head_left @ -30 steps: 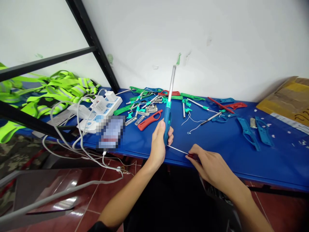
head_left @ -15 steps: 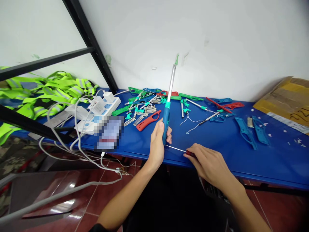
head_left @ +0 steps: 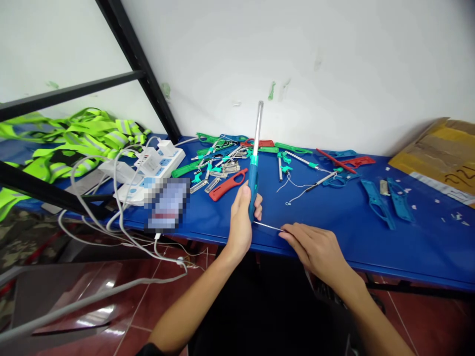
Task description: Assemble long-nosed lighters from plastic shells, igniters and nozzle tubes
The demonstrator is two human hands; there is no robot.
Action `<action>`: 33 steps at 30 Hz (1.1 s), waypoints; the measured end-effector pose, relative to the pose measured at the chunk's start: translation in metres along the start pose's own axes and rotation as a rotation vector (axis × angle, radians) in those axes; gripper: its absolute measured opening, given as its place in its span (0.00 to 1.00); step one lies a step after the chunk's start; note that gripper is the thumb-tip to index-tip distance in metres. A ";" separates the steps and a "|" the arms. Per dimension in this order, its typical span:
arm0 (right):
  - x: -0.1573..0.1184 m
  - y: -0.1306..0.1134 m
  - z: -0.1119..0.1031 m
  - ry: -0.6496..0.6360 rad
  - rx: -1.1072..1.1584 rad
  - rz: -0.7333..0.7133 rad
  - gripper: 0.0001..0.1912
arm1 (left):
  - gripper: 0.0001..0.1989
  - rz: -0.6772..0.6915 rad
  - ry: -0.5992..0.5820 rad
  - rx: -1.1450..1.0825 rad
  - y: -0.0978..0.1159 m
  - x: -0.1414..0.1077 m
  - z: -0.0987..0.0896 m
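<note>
My left hand [head_left: 243,217] is wrapped round the blue handle of a long lighter [head_left: 254,180], whose metal tube points up toward the wall. In my right hand [head_left: 315,244] is a screwdriver [head_left: 267,226]; its thin shaft reaches left to the lower end of the blue handle, and its grip is hidden by my fingers. A red handle shell [head_left: 227,185] lies just left of the lighter. Behind it is a pile of green, blue and red shells and metal parts [head_left: 230,168]. Several wired tubes [head_left: 302,159] lie to the right.
A white power strip [head_left: 166,165] with plugs and cables and a phone [head_left: 168,205] are on the left of the blue table [head_left: 334,247]. Neon vests [head_left: 89,143] lie beyond a black frame [head_left: 141,64]. Blue shells [head_left: 376,202] and a taped box [head_left: 441,158] are at the right.
The lighter's tip has swung slightly left and down in my left hand. My right hand has shifted slightly left, and the red screwdriver grip no longer shows.
</note>
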State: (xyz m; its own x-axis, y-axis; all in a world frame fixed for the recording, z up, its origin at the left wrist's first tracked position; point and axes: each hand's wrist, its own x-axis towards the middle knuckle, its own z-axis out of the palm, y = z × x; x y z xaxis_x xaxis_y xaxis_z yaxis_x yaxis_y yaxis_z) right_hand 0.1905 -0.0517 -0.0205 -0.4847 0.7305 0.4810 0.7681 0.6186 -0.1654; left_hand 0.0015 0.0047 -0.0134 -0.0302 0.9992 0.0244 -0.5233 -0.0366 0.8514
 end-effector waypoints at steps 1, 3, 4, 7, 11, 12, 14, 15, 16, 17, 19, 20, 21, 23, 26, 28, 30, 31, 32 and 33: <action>0.000 0.000 0.001 0.022 -0.022 0.001 0.14 | 0.21 -0.002 -0.001 0.004 0.000 0.000 0.000; 0.000 0.000 0.001 0.010 -0.020 0.011 0.14 | 0.21 0.008 0.021 0.006 -0.001 -0.001 0.000; 0.000 0.000 0.001 -0.010 0.005 0.025 0.14 | 0.21 0.021 0.042 0.000 -0.001 -0.001 0.000; 0.001 0.000 -0.001 -0.054 0.129 0.063 0.14 | 0.21 0.045 0.086 -0.027 -0.002 0.000 0.000; 0.002 0.003 -0.002 0.015 0.195 -0.006 0.05 | 0.21 0.033 0.065 0.000 -0.001 0.000 0.001; 0.002 0.004 -0.002 0.056 0.166 -0.018 0.05 | 0.21 0.030 0.054 0.010 -0.001 0.000 0.001; 0.002 0.005 -0.002 0.130 0.064 -0.021 0.08 | 0.21 0.024 0.037 0.021 -0.001 -0.001 0.001; 0.002 0.006 -0.002 0.138 0.016 -0.017 0.10 | 0.21 0.021 0.032 0.022 -0.001 -0.001 0.001; 0.001 0.006 -0.001 0.123 -0.008 -0.013 0.12 | 0.22 0.021 0.030 0.022 -0.001 -0.001 0.001; 0.001 0.006 -0.002 0.095 -0.002 -0.006 0.13 | 0.22 0.023 0.030 0.020 -0.001 -0.001 0.001; 0.001 0.007 -0.002 0.020 0.071 0.031 0.13 | 0.22 0.032 0.040 0.009 0.000 0.000 0.001; 0.001 0.007 -0.003 -0.023 0.117 0.052 0.12 | 0.22 0.037 0.048 0.000 0.000 0.000 0.001; 0.002 0.007 -0.003 -0.053 0.152 0.067 0.11 | 0.22 0.039 0.055 -0.007 0.000 0.000 0.001; 0.002 0.008 -0.004 -0.048 0.160 0.057 0.09 | 0.22 0.038 0.057 -0.006 0.000 0.001 0.001; 0.002 0.009 -0.002 0.065 0.024 -0.009 0.16 | 0.22 0.016 0.012 0.033 -0.001 0.000 0.000; 0.002 0.008 -0.001 0.107 -0.060 -0.011 0.21 | 0.21 -0.002 -0.019 0.060 -0.001 -0.001 0.000; 0.001 0.008 -0.001 0.093 -0.049 0.022 0.20 | 0.21 -0.007 -0.028 0.071 -0.001 -0.002 0.000; 0.000 0.007 -0.002 0.078 -0.016 0.041 0.18 | 0.21 -0.005 -0.023 0.072 -0.001 -0.002 0.000; 0.000 0.007 -0.002 0.056 0.022 0.054 0.17 | 0.21 -0.002 -0.017 0.069 -0.001 -0.001 0.000; -0.001 0.007 -0.003 0.032 0.055 0.058 0.16 | 0.21 -0.001 -0.012 0.067 0.000 -0.001 0.000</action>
State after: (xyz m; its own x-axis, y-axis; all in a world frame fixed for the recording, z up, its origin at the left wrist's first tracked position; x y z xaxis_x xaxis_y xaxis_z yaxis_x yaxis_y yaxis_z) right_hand 0.1973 -0.0488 -0.0198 -0.4256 0.7567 0.4963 0.7701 0.5909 -0.2405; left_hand 0.0021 0.0036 -0.0136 -0.0197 0.9994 0.0298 -0.4648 -0.0355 0.8847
